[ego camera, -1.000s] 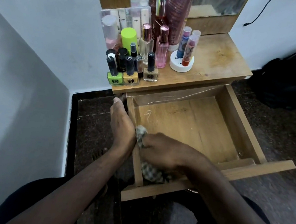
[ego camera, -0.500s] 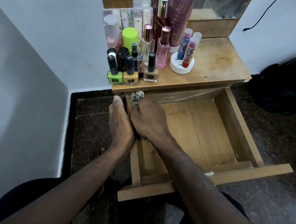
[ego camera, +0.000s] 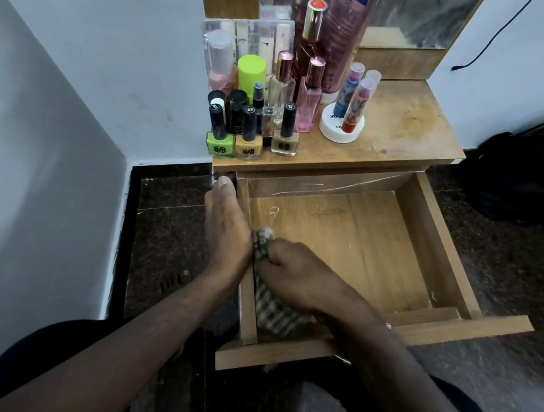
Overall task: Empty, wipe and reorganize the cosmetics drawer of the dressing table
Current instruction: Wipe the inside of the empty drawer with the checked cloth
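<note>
The wooden drawer (ego camera: pixel 434 246) is pulled out and holds nothing but my hand and the cloth. My right hand (ego camera: pixel 293 277) is inside it at the near left corner, closed on a checked cloth (ego camera: pixel 274 310) pressed against the left wall and floor. My left hand (ego camera: pixel 226 231) lies flat along the outside of the drawer's left wall, fingers straight and together, pointing towards the table. Several cosmetics stand on the dressing table top (ego camera: pixel 406 126): nail polish bottles (ego camera: pixel 249 136), perfume bottles (ego camera: pixel 308 99), a green-capped container (ego camera: pixel 251 72) and lip balms on a white jar (ego camera: pixel 340 129).
A clear acrylic organizer (ego camera: pixel 247 40) and the mirror (ego camera: pixel 418 13) stand at the back of the table. White walls close in on the left. A dark bag (ego camera: pixel 529 172) lies on the floor at the right. The floor is dark stone.
My right hand has drawn the cloth back from the far left corner of the drawer to the near left corner. My left hand has stayed against the drawer's side.
</note>
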A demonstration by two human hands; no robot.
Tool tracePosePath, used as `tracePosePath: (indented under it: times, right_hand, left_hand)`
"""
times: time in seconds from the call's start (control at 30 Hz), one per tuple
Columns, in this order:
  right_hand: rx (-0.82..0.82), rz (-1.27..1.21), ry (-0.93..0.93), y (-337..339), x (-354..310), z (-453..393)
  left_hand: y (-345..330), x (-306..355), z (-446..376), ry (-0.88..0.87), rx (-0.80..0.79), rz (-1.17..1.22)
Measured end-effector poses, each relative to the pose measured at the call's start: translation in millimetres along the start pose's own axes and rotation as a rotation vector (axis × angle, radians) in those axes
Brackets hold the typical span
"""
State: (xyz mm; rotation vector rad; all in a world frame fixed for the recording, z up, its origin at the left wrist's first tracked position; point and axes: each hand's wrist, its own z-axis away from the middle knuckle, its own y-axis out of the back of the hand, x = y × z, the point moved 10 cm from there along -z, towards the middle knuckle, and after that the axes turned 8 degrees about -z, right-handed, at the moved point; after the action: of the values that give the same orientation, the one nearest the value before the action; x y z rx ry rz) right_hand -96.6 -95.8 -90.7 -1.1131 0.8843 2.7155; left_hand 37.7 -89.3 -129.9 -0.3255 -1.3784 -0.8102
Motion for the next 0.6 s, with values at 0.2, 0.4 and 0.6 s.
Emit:
tracePosePath:
  times: [0.2,0.4,0.6]
  right_hand:
    - [0.39,-0.134,0.131,43.6,-33.6,-28.8]
    - [0.251,-0.892,-0.071,48.2,28.5,1.3]
    - [0.753,-0.636,0.008,138.2,83.4,93.0]
  left_hand:
    - [2.7,2.6,0.2,-0.037,0.026,0.002]
    - [0.0,10.0,-9.2,-0.051,-0.011,-0.18]
    - [-0.6,11.4,-21.6,-0.024,0.003,-0.211]
